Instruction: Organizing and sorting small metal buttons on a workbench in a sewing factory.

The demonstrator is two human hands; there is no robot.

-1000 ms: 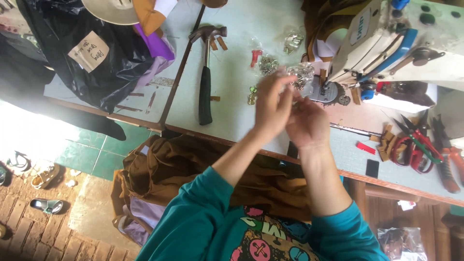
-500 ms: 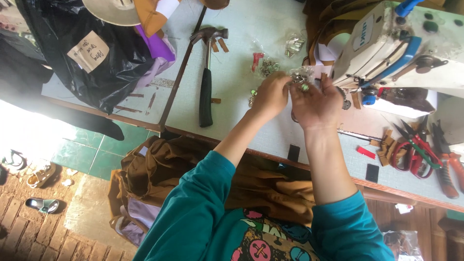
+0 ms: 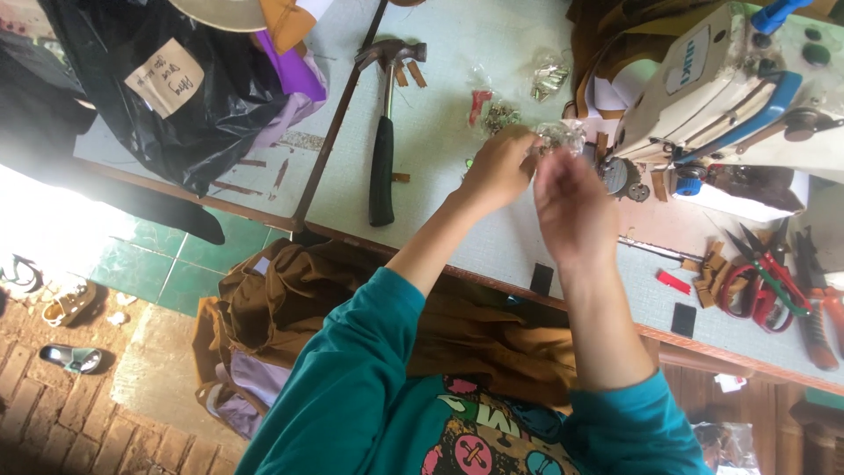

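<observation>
Head view: both hands work a small clear bag [image 3: 559,136] at the table [image 3: 440,202].
Left hand [image 3: 497,167] pinches it closed-fingered; right hand [image 3: 571,207] blurs, grip unclear. Better to pull gently, bag low.

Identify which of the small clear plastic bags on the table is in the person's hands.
The clear bag nearest the sewing machine, pinched by both hands; the other bags lie untouched farther up.

I see a hammer [image 3: 384,132] with a dull metal head and matt black grip on the smooth, pale matt table [image 3: 440,202]. The bag [image 3: 176,88] is glossy black plastic with a paper label. Brown cloth [image 3: 290,308] looks soft and matt. The scissors [image 3: 758,280] have shiny red plastic handles.
</observation>
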